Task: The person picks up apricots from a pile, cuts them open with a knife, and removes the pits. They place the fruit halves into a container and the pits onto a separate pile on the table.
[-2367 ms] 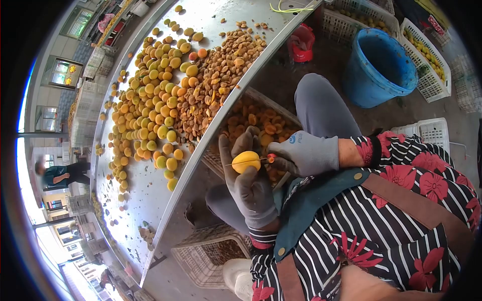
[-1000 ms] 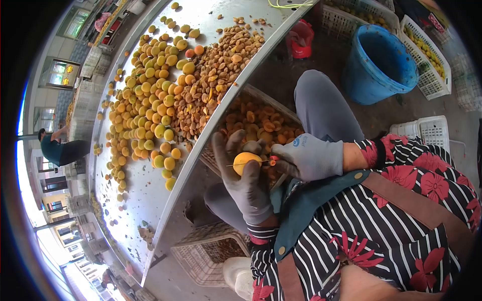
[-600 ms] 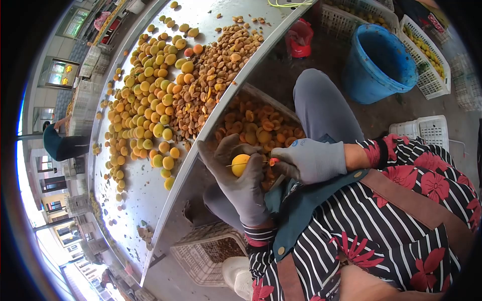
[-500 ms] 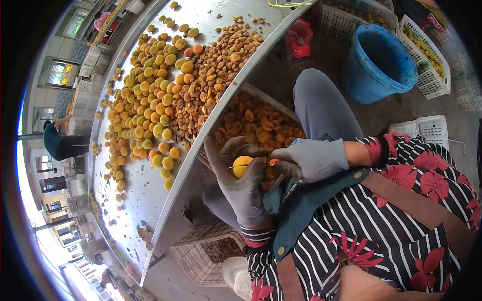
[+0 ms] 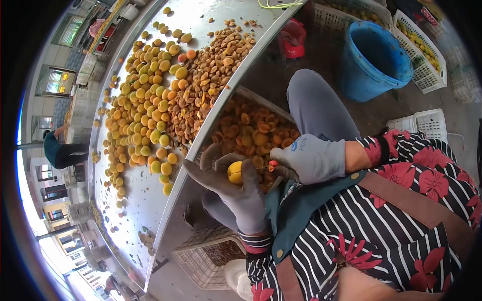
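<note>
A yellow apricot [image 5: 235, 172] rests in the grey-gloved palm of my left hand [image 5: 233, 188], held by the thumb, with the other fingers stretched toward the table edge. A dark cut line runs across the fruit. My right hand [image 5: 316, 158], also gloved, is closed on a small tool with a red-orange end [image 5: 272, 163]; its thin working part points at the apricot and most of it is hidden by the fingers. Beneath both hands sits a crate of halved apricots [image 5: 246, 131].
Left of me, a metal table [image 5: 131, 228] bears piled whole apricots [image 5: 143, 108] and a heap of brown pits [image 5: 213, 65]. A blue bucket [image 5: 359, 75], fruit-filled crates [image 5: 422, 52] and a red container [image 5: 292, 40] stand beyond my knee. Another crate [image 5: 198, 261] is below. A person [image 5: 63, 149] bends in the background.
My left hand has shifted slightly left with the apricot and its fingers have spread. The tool in my right hand has drawn back from the fruit, leaving a wider gap.
</note>
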Demonstrator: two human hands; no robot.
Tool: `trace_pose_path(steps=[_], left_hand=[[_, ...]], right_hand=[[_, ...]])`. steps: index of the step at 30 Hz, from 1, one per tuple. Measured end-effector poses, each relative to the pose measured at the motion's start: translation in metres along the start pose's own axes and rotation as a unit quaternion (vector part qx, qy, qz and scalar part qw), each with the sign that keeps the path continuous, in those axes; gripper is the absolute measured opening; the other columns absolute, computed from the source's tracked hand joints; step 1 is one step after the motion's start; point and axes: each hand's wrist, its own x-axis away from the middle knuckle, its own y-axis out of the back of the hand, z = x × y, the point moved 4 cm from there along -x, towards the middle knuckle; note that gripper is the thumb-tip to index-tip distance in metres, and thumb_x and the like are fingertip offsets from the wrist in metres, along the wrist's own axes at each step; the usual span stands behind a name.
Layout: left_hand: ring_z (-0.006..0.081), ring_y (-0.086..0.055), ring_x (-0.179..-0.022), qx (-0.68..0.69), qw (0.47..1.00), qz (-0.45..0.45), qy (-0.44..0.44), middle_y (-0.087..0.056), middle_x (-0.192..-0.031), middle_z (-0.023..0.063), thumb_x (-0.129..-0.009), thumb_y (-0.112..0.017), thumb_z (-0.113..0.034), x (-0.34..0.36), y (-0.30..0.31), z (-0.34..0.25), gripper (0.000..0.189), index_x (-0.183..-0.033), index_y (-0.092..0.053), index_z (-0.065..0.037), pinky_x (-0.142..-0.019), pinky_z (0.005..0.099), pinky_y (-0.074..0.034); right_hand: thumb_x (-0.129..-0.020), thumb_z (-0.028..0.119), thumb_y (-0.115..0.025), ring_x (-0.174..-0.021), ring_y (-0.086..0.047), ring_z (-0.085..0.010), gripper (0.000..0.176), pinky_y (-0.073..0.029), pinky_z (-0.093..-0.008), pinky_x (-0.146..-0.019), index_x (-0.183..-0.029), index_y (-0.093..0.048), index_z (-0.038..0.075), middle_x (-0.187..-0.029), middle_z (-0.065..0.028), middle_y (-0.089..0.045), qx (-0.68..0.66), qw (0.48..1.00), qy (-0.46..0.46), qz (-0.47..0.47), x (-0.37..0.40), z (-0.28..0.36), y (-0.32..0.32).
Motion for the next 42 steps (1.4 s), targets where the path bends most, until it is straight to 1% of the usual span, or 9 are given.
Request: trace_pose_path(steps=[8,11,16,23,28,32,35,36,42], left_hand=[[0.0177,-0.058,-0.098,0.055,0.996,0.034,0.059,-0.042,-0.142,0.0183,-0.092,-0.066,-0.003,-0.002,0.002,0.000,0.090,-0.162,-0.010,-0.011,-0.083,0.0295,-0.053],[0.0220,-0.057,-0.114,0.300,0.939,-0.060,0.159,-0.039,-0.146,0.0204,-0.094,-0.068,-0.017,-0.002,0.015,0.015,0.085,-0.160,-0.016,-0.004,-0.094,0.0353,-0.053],[0.0385,-0.043,-0.139,0.376,0.909,0.028,0.179,-0.032,-0.156,0.0227,-0.086,-0.069,-0.033,0.002,0.000,0.016,0.094,-0.159,-0.019,-0.001,-0.119,0.0500,-0.031],[0.0253,-0.049,-0.133,0.175,0.965,0.087,0.176,-0.048,-0.143,0.0167,-0.105,-0.046,-0.046,0.016,0.000,0.028,0.066,-0.149,-0.036,0.002,-0.114,0.0390,-0.038],[0.0144,-0.061,-0.080,0.072,0.980,0.053,0.181,-0.064,-0.097,0.0066,-0.107,-0.037,-0.053,0.039,0.000,0.047,0.059,-0.126,-0.053,0.000,-0.074,0.0299,-0.054],[0.0191,-0.063,-0.102,0.321,0.879,-0.019,0.353,-0.061,-0.116,0.0105,-0.109,-0.033,-0.048,0.055,-0.016,0.050,0.053,-0.128,-0.052,-0.002,-0.087,0.0337,-0.056],[0.0226,-0.061,-0.113,0.266,0.903,0.046,0.335,-0.058,-0.123,0.0117,-0.109,-0.035,-0.045,0.068,-0.012,0.059,0.050,-0.131,-0.051,-0.003,-0.095,0.0381,-0.054],[0.0231,-0.060,-0.113,0.406,0.821,0.026,0.400,-0.058,-0.124,0.0123,-0.108,-0.036,-0.040,0.071,-0.013,0.066,0.045,-0.132,-0.050,-0.005,-0.096,0.0391,-0.054],[0.0232,-0.061,-0.113,0.129,0.949,0.144,0.248,-0.058,-0.125,0.0105,-0.107,-0.041,-0.040,0.060,-0.002,0.072,0.042,-0.132,-0.052,-0.008,-0.096,0.0367,-0.054]], right_hand=[[-0.103,0.030,-0.052,-0.076,-0.066,-0.0434,0.028,-0.049,-0.0499,-0.069,-0.108,-0.056,0.003,-0.074,-0.0220,-0.066,-0.220,0.971,-0.040,0.086,0.001,-0.002,0.002],[-0.101,0.032,-0.057,-0.076,-0.067,-0.0406,0.028,-0.050,-0.0454,-0.068,-0.111,-0.057,0.005,-0.076,-0.0209,-0.065,-0.105,0.994,-0.010,0.035,0.003,-0.004,0.007],[-0.090,0.048,-0.072,-0.086,-0.069,-0.0389,0.053,-0.052,-0.0448,-0.072,-0.122,-0.057,0.009,-0.089,-0.0206,-0.067,-0.192,0.965,0.129,-0.128,-0.023,0.006,0.019],[-0.083,0.054,-0.075,-0.087,-0.069,-0.0374,0.059,-0.054,-0.0408,-0.075,-0.119,-0.061,0.009,-0.094,-0.0180,-0.070,-0.138,0.958,0.220,-0.125,-0.039,0.014,0.021],[-0.084,0.049,-0.076,-0.081,-0.069,-0.0367,0.046,-0.053,-0.0419,-0.070,-0.103,-0.062,0.009,-0.086,-0.0150,-0.070,-0.093,0.972,0.187,-0.108,-0.043,0.015,0.014],[-0.085,0.042,-0.075,-0.075,-0.068,-0.0364,0.035,-0.051,-0.0441,-0.065,-0.093,-0.061,0.010,-0.081,-0.0123,-0.068,-0.087,0.966,0.194,-0.148,-0.039,0.012,0.000],[-0.083,0.037,-0.075,-0.071,-0.067,-0.0352,0.030,-0.049,-0.0449,-0.062,-0.093,-0.062,0.012,-0.078,-0.0104,-0.066,-0.025,0.965,0.208,-0.158,-0.032,0.015,-0.003],[-0.083,0.037,-0.075,-0.071,-0.067,-0.0352,0.030,-0.049,-0.0449,-0.062,-0.093,-0.062,0.012,-0.078,-0.0104,-0.066,-0.024,0.965,0.208,-0.156,-0.032,0.016,-0.004],[-0.081,0.037,-0.074,-0.070,-0.066,-0.0311,0.029,-0.049,-0.0424,-0.062,-0.095,-0.063,0.014,-0.081,-0.0055,-0.066,0.058,0.950,0.285,-0.118,-0.041,0.014,-0.007]])
